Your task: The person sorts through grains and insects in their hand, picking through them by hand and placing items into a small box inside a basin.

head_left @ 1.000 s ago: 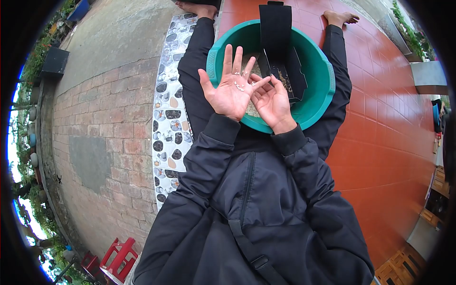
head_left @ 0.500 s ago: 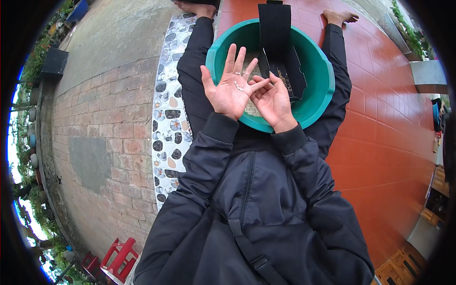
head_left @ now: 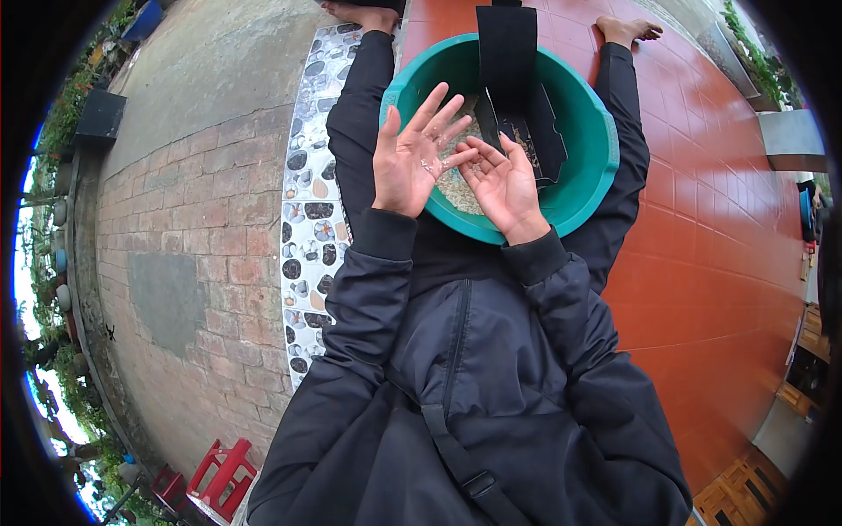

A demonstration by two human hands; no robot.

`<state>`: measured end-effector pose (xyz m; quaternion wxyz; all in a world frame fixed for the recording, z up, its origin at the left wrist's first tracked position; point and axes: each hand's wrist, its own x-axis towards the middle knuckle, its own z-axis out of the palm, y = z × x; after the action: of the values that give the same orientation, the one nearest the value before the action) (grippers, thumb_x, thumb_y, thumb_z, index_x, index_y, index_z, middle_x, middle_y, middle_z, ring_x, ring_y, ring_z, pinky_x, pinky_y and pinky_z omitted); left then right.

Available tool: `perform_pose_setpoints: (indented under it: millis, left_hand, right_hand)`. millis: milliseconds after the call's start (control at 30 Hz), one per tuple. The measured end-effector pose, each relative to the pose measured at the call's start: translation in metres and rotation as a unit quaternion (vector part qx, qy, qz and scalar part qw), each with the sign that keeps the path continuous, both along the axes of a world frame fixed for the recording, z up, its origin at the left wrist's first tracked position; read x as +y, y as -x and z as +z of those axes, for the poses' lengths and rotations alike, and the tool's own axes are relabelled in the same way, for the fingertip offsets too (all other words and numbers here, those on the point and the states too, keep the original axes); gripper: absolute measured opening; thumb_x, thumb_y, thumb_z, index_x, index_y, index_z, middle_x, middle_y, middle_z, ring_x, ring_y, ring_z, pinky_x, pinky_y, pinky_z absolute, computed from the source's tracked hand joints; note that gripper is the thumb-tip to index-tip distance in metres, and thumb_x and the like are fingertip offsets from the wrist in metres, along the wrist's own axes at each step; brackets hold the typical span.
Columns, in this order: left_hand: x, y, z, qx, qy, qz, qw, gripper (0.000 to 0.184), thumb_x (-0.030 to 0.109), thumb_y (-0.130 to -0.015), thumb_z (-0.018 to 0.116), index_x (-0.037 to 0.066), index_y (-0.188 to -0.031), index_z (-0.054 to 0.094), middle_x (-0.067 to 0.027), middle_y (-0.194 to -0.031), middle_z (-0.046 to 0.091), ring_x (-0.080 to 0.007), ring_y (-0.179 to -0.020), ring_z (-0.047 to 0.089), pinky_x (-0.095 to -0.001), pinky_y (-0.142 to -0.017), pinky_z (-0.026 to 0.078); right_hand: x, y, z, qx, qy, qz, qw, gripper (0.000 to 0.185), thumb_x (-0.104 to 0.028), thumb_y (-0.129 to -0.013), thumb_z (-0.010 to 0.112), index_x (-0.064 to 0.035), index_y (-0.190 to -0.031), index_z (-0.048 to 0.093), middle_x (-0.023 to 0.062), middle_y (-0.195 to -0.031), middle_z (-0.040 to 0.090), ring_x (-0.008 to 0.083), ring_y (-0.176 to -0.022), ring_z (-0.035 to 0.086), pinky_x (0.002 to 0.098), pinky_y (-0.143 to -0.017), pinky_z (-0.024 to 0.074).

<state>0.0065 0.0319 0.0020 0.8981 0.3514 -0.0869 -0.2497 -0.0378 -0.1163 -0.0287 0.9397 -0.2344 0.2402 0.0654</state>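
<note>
My left hand (head_left: 405, 175) is turned palm up with fingers spread, and a few white rice grains (head_left: 427, 165) lie on the palm. Close beside it, my right hand (head_left: 509, 190) is also palm up, its fingers loosely apart near the left little finger. Both are over the near side of a green basin (head_left: 605, 167) between my legs. Pale rice (head_left: 460, 190) covers part of the basin's bottom. A black box (head_left: 545, 136) with its flap (head_left: 508, 44) raised stands inside, holding some brownish grains.
My legs stretch out on both sides of the basin. Red tiles (head_left: 702, 263) lie to the right, a pebble-patterned strip (head_left: 307, 254) and brick paving (head_left: 175, 219) to the left. A red plastic stool (head_left: 221, 478) stands at lower left, with plants along the far left edge.
My left hand has moved left and tilted, uncovering more rice in the basin. My right hand's fingers have opened out from around the left little finger.
</note>
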Motion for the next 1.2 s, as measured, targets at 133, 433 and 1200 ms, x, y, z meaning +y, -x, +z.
perform_pose_setpoints:
  millis: [133,433,1200]
  left_hand:
    - [0.006,-0.009,-0.004,0.027,0.022,-0.038,0.999,0.076,0.061,-0.097,0.033,0.012,-0.155,0.025,-0.0233,-0.155,0.030,-0.0388,-0.136,0.041,-0.0530,-0.109,0.038]
    - [0.010,-0.020,0.009,-0.061,-0.101,-0.069,0.991,0.069,0.047,-0.101,0.037,0.016,-0.157,0.010,-0.0271,-0.150,0.036,-0.0399,-0.114,0.062,-0.0454,-0.095,0.053]
    - [0.000,-0.033,0.018,0.006,-0.312,-0.166,0.935,0.091,0.080,-0.089,0.023,0.024,-0.158,0.003,-0.0308,-0.153,0.027,-0.0387,-0.099,0.068,-0.0422,-0.072,0.061]
  right_hand:
    - [0.000,0.000,0.000,-0.005,0.006,-0.018,1.000,0.055,-0.040,-0.098,0.050,0.0103,-0.119,0.053,0.0209,-0.117,0.058,0.0249,-0.114,0.057,0.0370,-0.107,0.0428]
    - [-0.001,0.000,-0.003,-0.002,0.014,-0.016,1.000,0.054,-0.040,-0.099,0.047,0.0093,-0.120,0.054,0.0187,-0.118,0.059,0.0260,-0.114,0.057,0.0376,-0.105,0.0450]
    - [0.006,0.005,0.006,-0.089,0.148,0.039,0.984,0.048,-0.041,-0.099,0.049,0.0046,-0.108,0.063,0.0173,-0.108,0.065,0.0282,-0.111,0.062,0.0385,-0.101,0.0473]
